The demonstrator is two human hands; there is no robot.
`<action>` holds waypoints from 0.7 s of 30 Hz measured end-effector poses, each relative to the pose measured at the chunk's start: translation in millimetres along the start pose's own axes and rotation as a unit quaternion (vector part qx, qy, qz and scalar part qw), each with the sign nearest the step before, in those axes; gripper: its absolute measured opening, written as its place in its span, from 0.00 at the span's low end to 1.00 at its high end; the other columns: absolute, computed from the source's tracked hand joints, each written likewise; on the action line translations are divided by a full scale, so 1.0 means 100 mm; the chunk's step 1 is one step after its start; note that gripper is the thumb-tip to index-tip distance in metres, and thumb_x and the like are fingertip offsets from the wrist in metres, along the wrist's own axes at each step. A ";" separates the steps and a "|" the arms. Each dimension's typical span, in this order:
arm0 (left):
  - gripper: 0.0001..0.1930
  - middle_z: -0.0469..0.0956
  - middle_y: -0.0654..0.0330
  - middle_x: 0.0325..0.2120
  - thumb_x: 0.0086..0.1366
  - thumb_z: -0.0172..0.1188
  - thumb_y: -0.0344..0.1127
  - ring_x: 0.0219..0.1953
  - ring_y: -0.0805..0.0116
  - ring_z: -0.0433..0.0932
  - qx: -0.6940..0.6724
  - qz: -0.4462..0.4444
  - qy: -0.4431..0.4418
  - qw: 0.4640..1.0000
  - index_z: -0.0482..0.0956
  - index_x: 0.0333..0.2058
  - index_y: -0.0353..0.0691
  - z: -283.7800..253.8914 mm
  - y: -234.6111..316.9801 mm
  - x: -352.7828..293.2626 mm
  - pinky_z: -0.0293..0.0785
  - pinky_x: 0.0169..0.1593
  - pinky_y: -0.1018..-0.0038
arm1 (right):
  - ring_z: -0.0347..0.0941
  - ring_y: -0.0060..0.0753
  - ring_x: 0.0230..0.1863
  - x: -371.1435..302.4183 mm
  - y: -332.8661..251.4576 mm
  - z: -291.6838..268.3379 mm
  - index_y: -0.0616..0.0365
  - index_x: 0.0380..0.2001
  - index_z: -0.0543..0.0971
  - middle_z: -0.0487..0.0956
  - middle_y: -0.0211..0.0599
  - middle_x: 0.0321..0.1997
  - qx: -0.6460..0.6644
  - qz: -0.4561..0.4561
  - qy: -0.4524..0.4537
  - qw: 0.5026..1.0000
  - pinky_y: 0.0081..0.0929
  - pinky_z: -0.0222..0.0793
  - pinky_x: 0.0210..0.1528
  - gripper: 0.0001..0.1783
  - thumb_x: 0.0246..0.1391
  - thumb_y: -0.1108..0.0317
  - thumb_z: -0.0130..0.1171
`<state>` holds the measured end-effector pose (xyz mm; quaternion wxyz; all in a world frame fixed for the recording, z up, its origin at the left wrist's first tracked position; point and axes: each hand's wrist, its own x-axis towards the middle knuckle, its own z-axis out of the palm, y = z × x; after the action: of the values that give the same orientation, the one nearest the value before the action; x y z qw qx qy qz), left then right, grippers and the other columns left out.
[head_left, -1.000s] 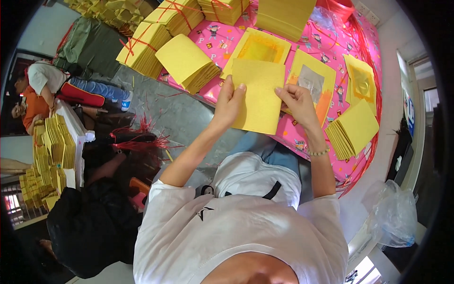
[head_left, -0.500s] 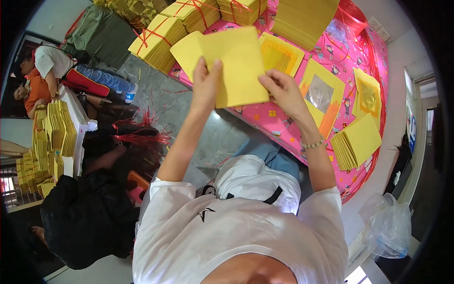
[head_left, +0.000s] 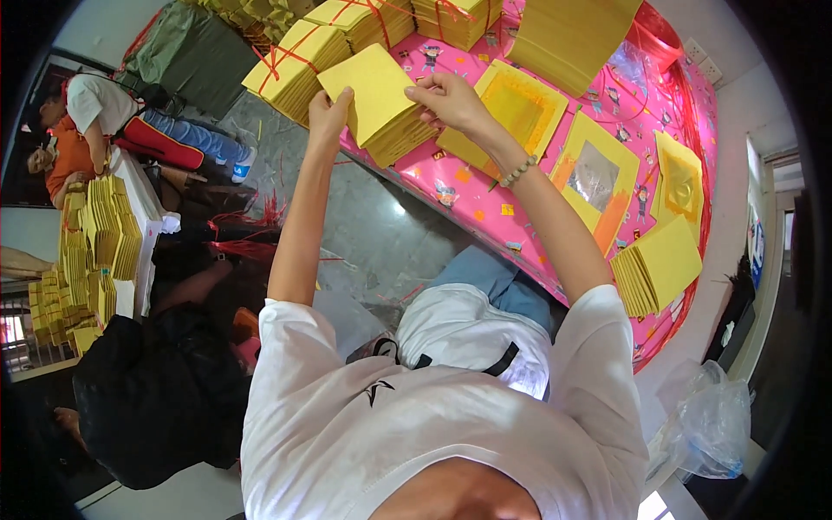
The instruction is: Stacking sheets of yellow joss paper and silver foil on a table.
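Note:
At the table's left edge, a stack of yellow paper (head_left: 381, 100) has a flat sheet or thin packet on top. My left hand (head_left: 331, 117) pinches the near left edge of that top piece. My right hand (head_left: 446, 97), with a beaded bracelet on the wrist, holds its right corner, fingers bent. The paper rests on or just above the stack; which one I cannot tell. Right of it lies a yellow sheet with an orange-bordered gold square (head_left: 520, 104). Farther right is a sheet with a silver foil square (head_left: 592, 180).
Bundles of yellow paper tied with red string (head_left: 299, 65) line the far left of the pink tablecloth (head_left: 472, 186). A fanned yellow pile (head_left: 663, 264) lies at right, beside long red strings (head_left: 706, 173). A red bucket (head_left: 654, 43) stands behind. Two people work at a white table (head_left: 143, 208) on the left.
Both hands have moved away from me and left, carrying the yellow paper from above the table's front edge to the stack. The orange-bordered sheet is less covered now.

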<state>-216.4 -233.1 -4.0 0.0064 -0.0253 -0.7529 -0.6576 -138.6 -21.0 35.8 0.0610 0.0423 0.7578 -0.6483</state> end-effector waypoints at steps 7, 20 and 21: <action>0.16 0.78 0.58 0.35 0.59 0.59 0.36 0.35 0.72 0.76 0.025 0.001 -0.005 1.000 0.73 0.42 0.29 0.08 -0.30 0.08 0.70 0.40 0.76 | 0.75 0.21 0.22 0.11 0.34 -0.01 0.65 0.36 0.75 0.78 0.35 0.26 -0.008 0.012 0.026 1.000 0.20 0.72 0.23 0.19 0.52 0.57 0.59; 0.20 0.79 0.54 0.35 0.54 0.61 0.39 0.35 0.66 0.77 0.166 0.052 0.024 0.984 0.74 0.40 0.29 0.06 -0.30 0.10 0.72 0.39 0.72 | 0.75 0.22 0.25 0.09 0.39 0.01 0.63 0.31 0.75 0.77 0.34 0.25 -0.027 0.032 0.040 0.998 0.20 0.72 0.28 0.14 0.48 0.61 0.58; 0.20 0.79 0.54 0.35 0.54 0.61 0.39 0.35 0.66 0.77 0.167 0.053 0.025 0.984 0.74 0.40 0.29 0.05 -0.28 0.09 0.72 0.39 0.72 | 0.75 0.22 0.27 0.09 0.38 0.02 0.61 0.30 0.76 0.77 0.33 0.25 -0.081 0.023 0.048 0.995 0.22 0.73 0.31 0.15 0.48 0.59 0.59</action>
<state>-226.8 -231.5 -32.3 0.0639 -0.0470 -0.8493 -0.5220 -142.1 -17.0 -3.2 0.0426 0.0856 0.8086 -0.5805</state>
